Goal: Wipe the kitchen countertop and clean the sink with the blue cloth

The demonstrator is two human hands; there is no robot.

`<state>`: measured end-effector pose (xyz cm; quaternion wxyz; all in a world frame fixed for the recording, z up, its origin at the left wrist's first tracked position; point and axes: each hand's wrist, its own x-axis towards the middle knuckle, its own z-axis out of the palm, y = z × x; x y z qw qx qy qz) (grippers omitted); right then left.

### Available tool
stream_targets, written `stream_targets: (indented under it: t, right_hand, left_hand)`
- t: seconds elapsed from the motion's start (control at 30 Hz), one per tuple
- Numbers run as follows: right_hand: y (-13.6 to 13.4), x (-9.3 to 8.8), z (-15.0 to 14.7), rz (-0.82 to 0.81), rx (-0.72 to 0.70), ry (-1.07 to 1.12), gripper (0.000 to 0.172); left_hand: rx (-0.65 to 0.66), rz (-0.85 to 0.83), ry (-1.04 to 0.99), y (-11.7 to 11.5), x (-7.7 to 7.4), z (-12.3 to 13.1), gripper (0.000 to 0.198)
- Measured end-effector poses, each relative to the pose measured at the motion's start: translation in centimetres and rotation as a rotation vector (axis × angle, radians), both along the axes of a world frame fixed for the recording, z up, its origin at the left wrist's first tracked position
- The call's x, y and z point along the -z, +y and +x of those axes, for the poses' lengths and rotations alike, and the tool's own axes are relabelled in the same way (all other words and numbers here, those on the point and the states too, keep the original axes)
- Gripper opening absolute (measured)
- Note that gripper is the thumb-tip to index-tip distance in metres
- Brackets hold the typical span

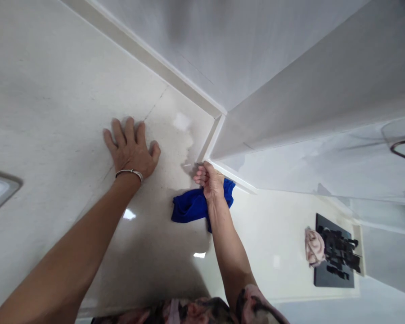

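My left hand [133, 148] lies flat on the pale countertop [70, 103], its fingers spread and holding nothing. A bracelet circles that wrist. At the corner of the raised backsplash strip [175, 81], my right hand [211, 180] is closed, with thumb and fingers drawn together. Whatever it may pinch is too small to make out. A crumpled blue cloth [190, 205] lies on the counter beneath my right wrist, which partly hides it. Just left of the fingertips there is a small whitish mark or scrap [187, 165].
At the far right stands a black hob [334, 281] with dark burner parts, and a pinkish cloth [314, 247] at its edge. A sink rim [6, 191] shows at the left. Walls rise beyond the strip; a metal hook [401, 146] hangs at right.
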<state>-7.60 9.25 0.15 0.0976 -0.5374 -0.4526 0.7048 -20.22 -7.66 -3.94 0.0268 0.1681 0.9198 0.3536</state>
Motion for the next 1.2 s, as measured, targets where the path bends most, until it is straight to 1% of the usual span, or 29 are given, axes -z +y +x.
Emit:
stream_targets:
  t: [0.1, 0.2, 0.3, 0.37, 0.4, 0.43, 0.47, 0.53, 0.6, 0.63, 0.67, 0.73, 0.8, 0.83, 0.9, 0.97, 1.0, 1.07, 1.13, 1.2]
  right_hand:
    - [-0.2, 0.3, -0.1, 0.016, 0.015, -0.007, 0.028]
    - [-0.1, 1.1, -0.1, 0.058, 0.007, 0.016, 0.028]
    - [-0.1, 1.9, 0.1, 0.108, -0.025, 0.044, 0.027]
    - [-0.1, 2.0, 0.7, 0.152, -0.064, 0.04, 0.028]
    - [-0.2, 1.8, 1.4, 0.206, -0.091, 0.036, 0.029]
    - [-0.3, 1.6, 2.2, 0.298, -0.124, 0.031, 0.031]
    - [-0.4, 1.3, 3.4, 0.436, -0.167, 0.024, 0.031]
    - [-0.4, 0.6, 6.3, 0.813, -0.296, -0.014, 0.032]
    - [-0.4, 0.3, 9.7, 1.174, -0.5, -0.106, 0.037]
    - [-0.4, 0.3, 11.4, 1.297, -0.621, -0.16, 0.041]
    - [-0.4, 0.4, 12.9, 1.377, -0.738, -0.21, 0.047]
    - [-0.5, 1.0, 15.3, 1.443, -0.914, -0.284, 0.058]
    - [-0.9, 1.6, 16.6, 1.458, -0.967, -0.3, 0.064]
    - [-1.1, 1.9, 16.8, 1.452, -0.959, -0.283, 0.062]
    - [-1.5, 2.1, 16.4, 1.418, -0.9, -0.191, 0.051]
    - [-1.5, 1.6, 15.3, 1.39, -0.799, -0.077, 0.043]
    - [-1.4, 1.2, 14.5, 1.399, -0.733, -0.032, 0.042]
    - [-1.0, 0.4, 12.5, 1.483, -0.571, 0.016, 0.044]
    - [-0.5, 0.0, 10.0, 1.612, -0.446, -0.009, 0.047]
    - [0.0, 0.7, 7.4, 1.738, -0.426, -0.09, 0.046]
  left_hand:
    - [-0.01, 0.012, -0.003, 0.0, -0.1, 0.0, 0.083]
    - [-0.007, -0.001, 0.009, 0.1, -0.3, 0.0, 0.077]
    - [-0.005, -0.044, 0.036, 0.1, -0.3, 0.0, 0.077]
    - [-0.01, -0.064, 0.035, 0.1, -0.2, -0.1, 0.078]
    - [-0.013, -0.067, 0.028, 0.1, -0.2, -0.1, 0.078]
    - [-0.014, -0.066, 0.019, 0.1, -0.2, -0.1, 0.079]
    - [-0.011, -0.066, 0.011, 0.1, -0.2, -0.1, 0.08]
    - [-0.007, -0.061, -0.003, 0.1, -0.3, -0.1, 0.081]
    - [-0.003, -0.055, -0.016, 0.1, -0.6, -0.1, 0.081]
    - [-0.001, -0.053, -0.024, 0.1, -0.7, -0.1, 0.082]
    - [0.001, -0.051, -0.033, 0.1, -0.8, -0.1, 0.082]
    - [0.006, -0.047, -0.053, 0.1, -0.9, -0.1, 0.083]
    - [0.009, -0.048, -0.064, 0.1, -1.0, -0.1, 0.081]
    - [0.01, -0.05, -0.062, 0.1, -1.1, -0.1, 0.08]
    - [0.012, -0.061, -0.034, 0.1, -1.1, -0.1, 0.077]
    - [0.015, -0.072, 0.011, 0.1, -1.1, -0.1, 0.076]
    - [0.018, -0.076, 0.028, 0.1, -1.2, -0.1, 0.075]
    - [0.024, -0.085, 0.043, 0.1, -1.2, -0.1, 0.075]
    - [0.024, -0.094, 0.045, 0.2, -1.2, 0.0, 0.075]
    - [0.01, -0.107, 0.051, 0.2, -1.2, 0.1, 0.075]
